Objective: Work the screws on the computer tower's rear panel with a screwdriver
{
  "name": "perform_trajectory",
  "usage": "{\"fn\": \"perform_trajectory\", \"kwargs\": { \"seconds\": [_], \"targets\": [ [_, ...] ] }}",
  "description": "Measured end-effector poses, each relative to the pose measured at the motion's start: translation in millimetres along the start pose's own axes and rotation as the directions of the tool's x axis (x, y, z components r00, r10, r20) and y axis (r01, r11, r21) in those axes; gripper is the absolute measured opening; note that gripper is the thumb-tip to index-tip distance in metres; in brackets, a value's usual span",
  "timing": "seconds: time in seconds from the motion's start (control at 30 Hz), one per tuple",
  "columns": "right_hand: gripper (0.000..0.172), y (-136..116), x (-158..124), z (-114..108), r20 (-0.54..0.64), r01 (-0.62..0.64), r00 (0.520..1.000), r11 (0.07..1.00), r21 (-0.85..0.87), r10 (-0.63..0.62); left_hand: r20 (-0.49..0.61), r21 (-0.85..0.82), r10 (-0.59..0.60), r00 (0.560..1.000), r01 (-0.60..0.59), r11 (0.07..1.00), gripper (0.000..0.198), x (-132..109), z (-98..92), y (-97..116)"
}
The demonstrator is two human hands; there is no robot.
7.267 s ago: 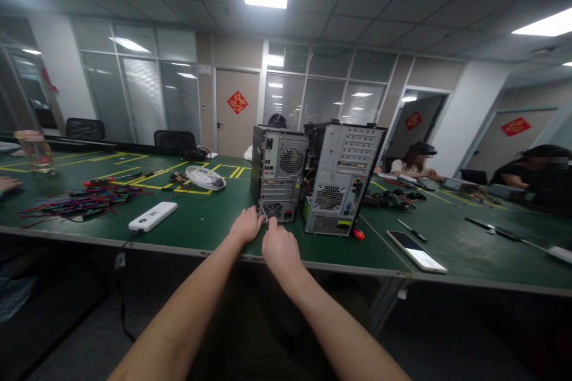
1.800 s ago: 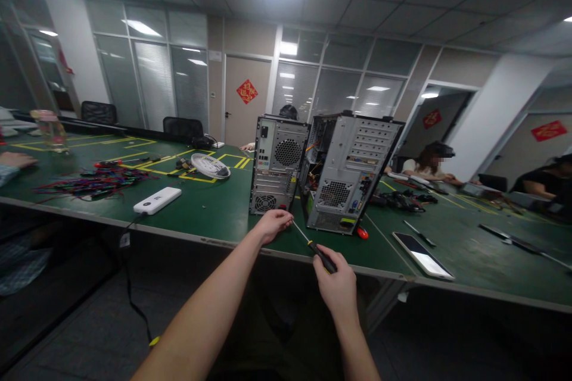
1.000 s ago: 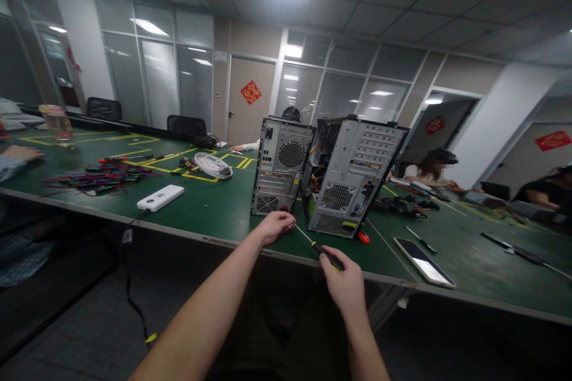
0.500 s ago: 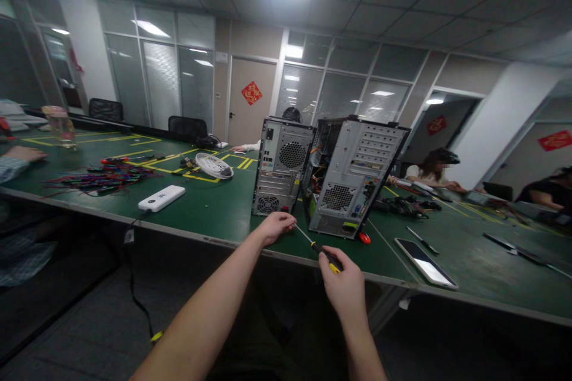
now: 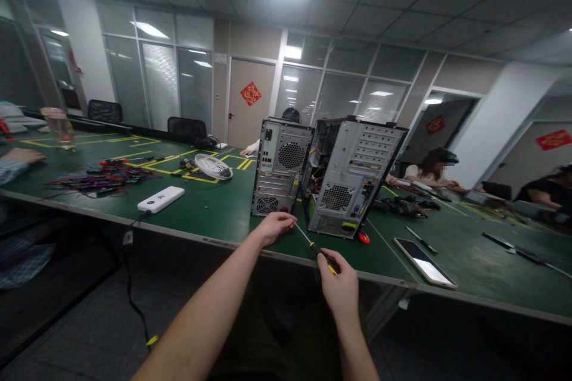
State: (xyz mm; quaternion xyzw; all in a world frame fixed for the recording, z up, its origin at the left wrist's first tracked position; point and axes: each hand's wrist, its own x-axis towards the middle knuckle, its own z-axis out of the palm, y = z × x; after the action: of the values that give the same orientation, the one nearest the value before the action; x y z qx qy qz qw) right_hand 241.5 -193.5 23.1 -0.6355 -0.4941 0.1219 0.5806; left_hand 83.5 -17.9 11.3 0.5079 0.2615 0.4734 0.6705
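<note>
My right hand (image 5: pixel 339 283) grips the black-and-yellow handle of a screwdriver (image 5: pixel 313 244) just off the front edge of the green table (image 5: pixel 210 214). The thin shaft runs up and left to my left hand (image 5: pixel 274 225), whose fingertips pinch its tip close to the lower rear corner of a small black computer tower (image 5: pixel 279 166). A larger grey tower (image 5: pixel 351 175) with its side open stands right beside it, rear panel facing me.
A phone (image 5: pixel 424 269) lies face up at the right, a small red object (image 5: pixel 363 237) by the grey tower. A white power bank (image 5: pixel 160 199), a white fan grille (image 5: pixel 213 166) and coloured wires (image 5: pixel 96 180) lie at the left. Other people sit around the table.
Earlier both hands were at the black tower's base. Now my right hand holds the screwdriver back at the table edge; over the last second it has barely shifted.
</note>
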Motion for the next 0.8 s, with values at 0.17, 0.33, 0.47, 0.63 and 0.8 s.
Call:
{"fn": "perform_trajectory", "kwargs": {
  "seconds": [0.17,0.33,0.47,0.63,0.8],
  "targets": [
    [0.046,-1.4,-1.4,0.5,0.013,0.003,1.0,1.0,0.013,-0.003,-0.018,-0.007,-0.016,1.0,0.016,1.0,0.031,-1.5,0.8,1.7],
    [0.045,1.1,-3.7,3.2,0.023,0.02,1.0,0.999,0.032,-0.021,-0.044,-0.028,-0.029,0.999,0.028,0.999,0.029,-2.7,1.5,2.9],
    [0.048,3.5,-8.0,9.5,0.025,0.01,1.0,0.999,0.046,-0.011,-0.106,-0.072,-0.019,0.994,0.011,0.997,0.031,-1.6,1.8,0.9],
    [0.049,1.8,-13.2,16.9,0.035,0.04,0.999,0.999,0.033,-0.041,-0.153,-0.055,0.023,0.988,-0.031,0.998,0.036,1.8,1.9,-3.1],
    [0.044,2.7,-14.7,22.6,0.039,0.057,0.998,0.998,0.039,-0.058,-0.173,-0.045,0.05,0.984,-0.058,0.997,0.034,2.8,3.1,-3.9]
  ]
}}
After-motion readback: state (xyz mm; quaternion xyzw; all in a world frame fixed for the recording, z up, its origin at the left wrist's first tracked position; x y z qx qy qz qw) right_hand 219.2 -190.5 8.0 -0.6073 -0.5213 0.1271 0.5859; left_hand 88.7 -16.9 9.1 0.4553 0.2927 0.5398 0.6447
